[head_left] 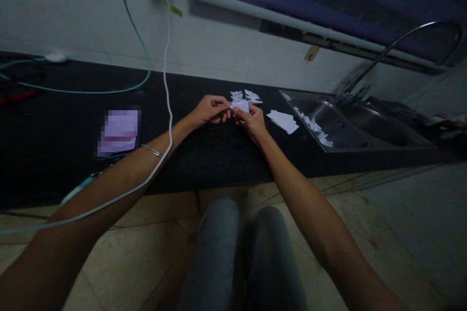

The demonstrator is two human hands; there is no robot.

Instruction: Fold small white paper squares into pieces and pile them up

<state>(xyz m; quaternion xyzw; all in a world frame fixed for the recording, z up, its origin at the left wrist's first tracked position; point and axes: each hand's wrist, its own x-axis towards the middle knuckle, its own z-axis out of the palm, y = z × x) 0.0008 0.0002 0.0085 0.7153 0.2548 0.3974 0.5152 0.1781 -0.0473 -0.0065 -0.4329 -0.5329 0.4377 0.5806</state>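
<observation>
Both my hands meet over the dark countertop (204,155), holding one small folded piece of white paper (241,106). My left hand (212,109) pinches its left corner between thumb and fingers. On the right side, the thumb and fingers of my right hand (251,119) are closed on the same piece. Just behind it lie small folded paper pieces (251,94) in little groups. To the right of my right hand is a stack of flat white paper slips (283,120).
More folded paper pieces (314,125) line the left rim of a steel sink (365,131) with a curved faucet (394,41). A phone with a blurred screen (119,131) lies on the left. A white cable (168,87) hangs across my left forearm; a teal cable (109,91) loops behind.
</observation>
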